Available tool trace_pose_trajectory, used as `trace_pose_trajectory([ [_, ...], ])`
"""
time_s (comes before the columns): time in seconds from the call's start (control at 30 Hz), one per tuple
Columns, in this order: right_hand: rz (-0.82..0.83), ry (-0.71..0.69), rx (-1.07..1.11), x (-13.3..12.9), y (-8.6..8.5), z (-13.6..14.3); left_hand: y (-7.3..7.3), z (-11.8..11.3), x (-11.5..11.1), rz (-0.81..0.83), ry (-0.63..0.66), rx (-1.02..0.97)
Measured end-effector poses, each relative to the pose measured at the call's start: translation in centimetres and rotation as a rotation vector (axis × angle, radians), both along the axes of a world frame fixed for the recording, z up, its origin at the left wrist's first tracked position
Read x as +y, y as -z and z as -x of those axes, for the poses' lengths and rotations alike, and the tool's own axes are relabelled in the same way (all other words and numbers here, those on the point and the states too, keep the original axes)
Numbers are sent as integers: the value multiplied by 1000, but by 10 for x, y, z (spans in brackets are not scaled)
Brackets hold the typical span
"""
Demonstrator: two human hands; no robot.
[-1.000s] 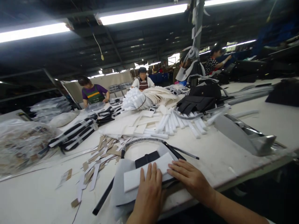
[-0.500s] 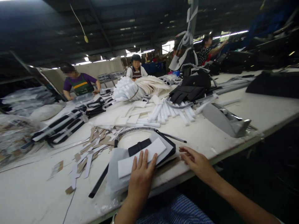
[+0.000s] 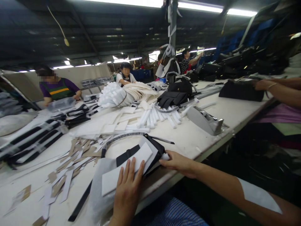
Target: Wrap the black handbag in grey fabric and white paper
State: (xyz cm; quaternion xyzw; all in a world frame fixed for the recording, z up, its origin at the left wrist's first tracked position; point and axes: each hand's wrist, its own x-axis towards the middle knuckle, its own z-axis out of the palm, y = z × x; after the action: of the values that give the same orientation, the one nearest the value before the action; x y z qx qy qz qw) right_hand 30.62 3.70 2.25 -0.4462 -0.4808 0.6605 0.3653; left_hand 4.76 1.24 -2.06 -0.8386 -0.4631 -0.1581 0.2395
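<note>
A black handbag (image 3: 153, 144) lies on the table near its front edge, its wrapped handle (image 3: 122, 135) arching behind it. On top rests a flat white foam strip (image 3: 111, 182), with thin white wrapping sheet (image 3: 98, 188) spread under the left end. My left hand (image 3: 128, 182) presses on the strip with fingers stretched out. At the bag's right end, my right hand (image 3: 177, 162) is closed around a small white rounded piece (image 3: 166, 156) that looks like the end of a foam tube. Most of that piece is hidden by the fingers and bag.
Cardboard and paper strips (image 3: 68, 174) are scattered to the left. Behind the bag lie white tubes (image 3: 150, 116), a tied white bundle (image 3: 113, 95) and another black bag (image 3: 175, 94). A grey tape dispenser (image 3: 204, 119) stands right. A co-worker's hand (image 3: 263, 84) touches a black piece (image 3: 242, 90).
My right hand has moved in to the bag's right end and closed on the white piece. My left hand stays on the foam strip. The view has turned right, showing a co-worker's arms.
</note>
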Motion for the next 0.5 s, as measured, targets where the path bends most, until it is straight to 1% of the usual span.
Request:
trace_pose_trajectory([
  [0.1,136,113,226,-4,-4,14,0,3,0,-25,16,-33],
  [0.2,164,220,275,-5,-10,24,-1,4,0,-20,34,-87],
  [0.27,170,256,275,-5,-14,28,1,3,0,-30,21,-127],
  [0.33,174,272,282,-5,-15,30,5,4,2,-63,6,-157],
  [0.4,166,272,295,-3,-13,30,11,5,6,-96,15,-175],
  [0.5,114,198,255,-1,-7,23,23,11,14,-129,59,-175],
])
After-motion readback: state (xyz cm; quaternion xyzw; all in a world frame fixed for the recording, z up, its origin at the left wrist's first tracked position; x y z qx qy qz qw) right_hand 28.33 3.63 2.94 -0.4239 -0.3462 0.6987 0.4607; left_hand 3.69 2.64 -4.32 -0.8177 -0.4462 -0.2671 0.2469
